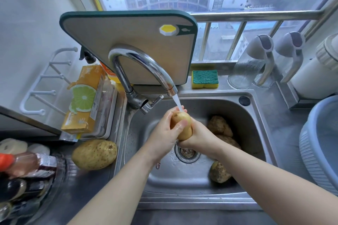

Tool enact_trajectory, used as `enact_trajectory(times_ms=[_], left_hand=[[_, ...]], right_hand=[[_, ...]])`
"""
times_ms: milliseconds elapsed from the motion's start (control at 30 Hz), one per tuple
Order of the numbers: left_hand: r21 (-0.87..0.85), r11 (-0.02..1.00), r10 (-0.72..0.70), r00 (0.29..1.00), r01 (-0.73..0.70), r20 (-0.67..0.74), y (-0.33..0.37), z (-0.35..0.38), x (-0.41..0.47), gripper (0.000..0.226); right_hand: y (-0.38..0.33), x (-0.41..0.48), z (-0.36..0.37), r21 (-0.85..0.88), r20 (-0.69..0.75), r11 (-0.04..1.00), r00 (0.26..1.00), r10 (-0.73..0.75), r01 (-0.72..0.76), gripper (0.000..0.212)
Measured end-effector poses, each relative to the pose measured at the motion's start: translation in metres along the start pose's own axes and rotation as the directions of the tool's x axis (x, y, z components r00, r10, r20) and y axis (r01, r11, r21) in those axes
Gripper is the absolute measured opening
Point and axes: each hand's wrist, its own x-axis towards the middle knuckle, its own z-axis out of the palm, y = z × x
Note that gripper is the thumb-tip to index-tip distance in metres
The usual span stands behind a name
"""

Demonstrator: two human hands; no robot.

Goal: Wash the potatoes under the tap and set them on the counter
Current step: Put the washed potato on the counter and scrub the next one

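Clasping 1 smooth oval potato [186, 132], left hand [162, 133] and right hand [199, 136] fingers [180, 126] curled, under chrome tap [144, 60].

The right arm [265, 175] partly hides 2 potatoes [217, 172]; the edge crops the blue basin [318, 144].

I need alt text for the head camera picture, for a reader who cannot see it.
The left hand and right hand hold a potato under the running tap above a sink. Three more potatoes lie in the sink, and a washed potato rests on the counter to its left. A cutting board leans behind the tap, a sponge beside it.
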Motion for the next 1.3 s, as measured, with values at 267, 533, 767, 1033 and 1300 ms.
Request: enact_trajectory(times_ms=[267, 533, 767, 1033, 1300], left_hand=[[-0.113, 0.994, -0.024, 0.982, 0.003, -0.188, 0.007, 0.013, 0.014, 0.025], [-0.371, 0.911, -0.137, 0.981, 0.178, 0.134, 0.001, -0.004, 0.010, 0.031], [-0.444, 0.873, -0.268, 0.960, 0.204, -0.086, 0.014, 0.012, 0.021, 0.024], [-0.481, 0.841, -0.203, 0.968, 0.249, 0.146, 0.002, -0.007, 0.007, 0.030], [-0.385, 0.903, -0.257, 0.958, 0.190, -0.130, 0.010, 0.012, 0.019, 0.023]], right_hand=[[-0.005, 0.004, 0.000, 0.149, 0.039, 0.989, 0.999, 0.019, -0.025, 0.049], [-0.001, -0.006, -0.012, 0.255, 0.312, 0.947, 0.944, 0.112, -0.197, 0.037], [-0.009, -0.003, -0.008, 0.250, 0.295, 0.947, 0.947, 0.125, -0.202, 0.025], [-0.012, -0.004, -0.014, 0.292, 0.450, 0.901, 0.877, 0.165, -0.320, 0.028], [-0.019, -0.003, -0.012, 0.231, 0.393, 0.925, 0.899, 0.194, -0.301, 0.031]])
